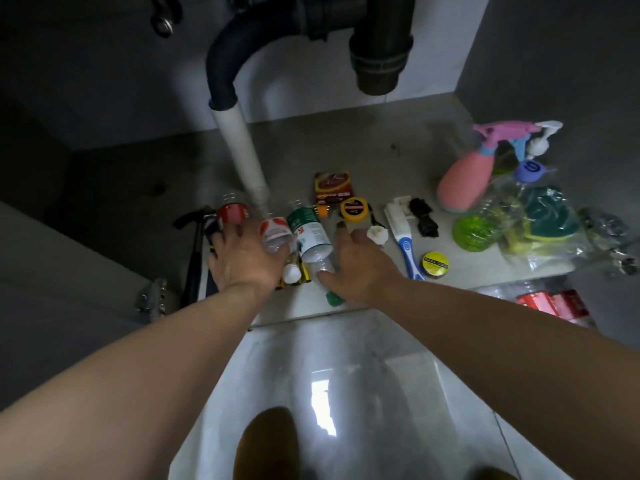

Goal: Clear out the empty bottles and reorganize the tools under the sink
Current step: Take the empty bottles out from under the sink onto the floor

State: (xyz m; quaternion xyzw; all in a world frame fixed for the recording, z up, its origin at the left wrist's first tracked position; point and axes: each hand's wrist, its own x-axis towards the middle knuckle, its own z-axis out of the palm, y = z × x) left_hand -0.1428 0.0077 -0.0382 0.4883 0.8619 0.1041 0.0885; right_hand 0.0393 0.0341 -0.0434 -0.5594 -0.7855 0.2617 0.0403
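Three clear plastic bottles lie on the cabinet floor under the sink. One has a red label, one a red-and-white label and a white cap, and one a green label and a green cap. My left hand reaches over the first two with fingers spread, thumb beside the red-and-white bottle. My right hand lies to the right of the green-label bottle, thumb against its neck, fingers stretched forward. A hammer lies at the far left, partly under my left hand.
A yellow tape measure, a blue-white brush, a yellow-black tape roll, a red box and a pink spray bottle lie to the right. A plastic bag of scrubbers sits far right. A white drain pipe stands behind the bottles.
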